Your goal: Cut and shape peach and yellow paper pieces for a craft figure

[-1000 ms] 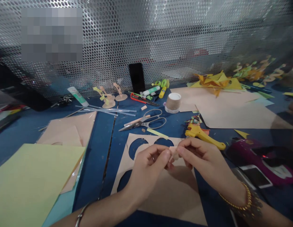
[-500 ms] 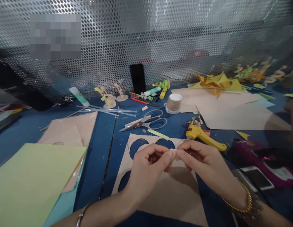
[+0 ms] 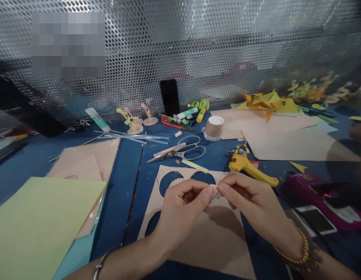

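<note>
From my end, the largest thing I see is the perforated grey metal screen (image 3: 133, 50), standing behind the blue-painted worktop (image 3: 122, 175). On the worktop, directly under my hands, lies the tan paper sheet with round cut-outs (image 3: 209, 241). My left hand (image 3: 180, 214) and right hand (image 3: 253, 198) come in from opposite sides and meet above it, near its far edge. Beyond that edge I have the grey-handled metal scissors (image 3: 169, 154), blades pointing left, and just past my right hand the yellow plastic-handled tool (image 3: 250, 169). The stubby brown roll with a white top (image 3: 214, 126) stands farther back, apart from both hands.

Smallest is the scrap of pale pink paper (image 3: 214, 189), between my fingertips and above the sheet. My grip is closed nearly to nothing at each hand: thumb and forefinger pinch the scrap, left fingers on its left side, right fingers on its right. It lies straight across between the two pinches, so neither hand is nearer; both touch it. The fingers cover most of it, so I can't tell which way its long axis runs, or whether it is folded or curled.
</note>
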`<move>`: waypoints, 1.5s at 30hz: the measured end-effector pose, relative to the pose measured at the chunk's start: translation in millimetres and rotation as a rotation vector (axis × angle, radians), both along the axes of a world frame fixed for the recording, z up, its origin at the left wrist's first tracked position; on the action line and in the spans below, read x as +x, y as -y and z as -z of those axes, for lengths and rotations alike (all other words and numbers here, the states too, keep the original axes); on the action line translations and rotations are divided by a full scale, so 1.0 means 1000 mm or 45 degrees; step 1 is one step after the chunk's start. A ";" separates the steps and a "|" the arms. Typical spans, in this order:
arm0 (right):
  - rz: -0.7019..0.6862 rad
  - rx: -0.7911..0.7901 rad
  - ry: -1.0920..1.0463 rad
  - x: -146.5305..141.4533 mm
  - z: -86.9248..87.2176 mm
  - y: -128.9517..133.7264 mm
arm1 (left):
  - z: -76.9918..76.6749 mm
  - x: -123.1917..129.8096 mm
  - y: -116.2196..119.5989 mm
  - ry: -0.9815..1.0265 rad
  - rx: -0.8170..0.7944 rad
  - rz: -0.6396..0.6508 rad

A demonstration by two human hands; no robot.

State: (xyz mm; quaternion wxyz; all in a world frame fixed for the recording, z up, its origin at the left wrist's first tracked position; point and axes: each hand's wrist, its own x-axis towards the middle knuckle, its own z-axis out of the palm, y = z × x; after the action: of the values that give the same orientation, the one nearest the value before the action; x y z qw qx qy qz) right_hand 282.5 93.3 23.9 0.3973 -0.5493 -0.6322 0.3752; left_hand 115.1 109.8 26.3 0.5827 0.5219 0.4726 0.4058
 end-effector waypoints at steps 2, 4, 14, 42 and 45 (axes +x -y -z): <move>0.019 0.011 0.016 0.000 0.000 0.000 | 0.000 -0.001 0.000 -0.038 0.007 0.002; 0.034 0.003 0.006 0.000 -0.001 0.000 | -0.001 -0.001 0.000 -0.062 0.016 0.005; -0.054 -0.096 -0.108 -0.001 -0.002 -0.001 | -0.003 -0.001 -0.001 -0.162 0.025 -0.018; -0.057 0.020 0.037 -0.001 -0.001 -0.001 | 0.001 -0.001 -0.001 -0.135 0.005 -0.002; -0.101 -0.067 -0.008 -0.001 0.000 -0.001 | 0.001 -0.001 -0.002 -0.107 0.007 -0.034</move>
State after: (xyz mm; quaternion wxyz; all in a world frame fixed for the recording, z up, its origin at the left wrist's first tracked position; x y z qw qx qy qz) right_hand 281.3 94.0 23.6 0.3696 -0.5328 -0.6422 0.4088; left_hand 114.3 111.6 24.9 0.5555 0.5338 0.5023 0.3927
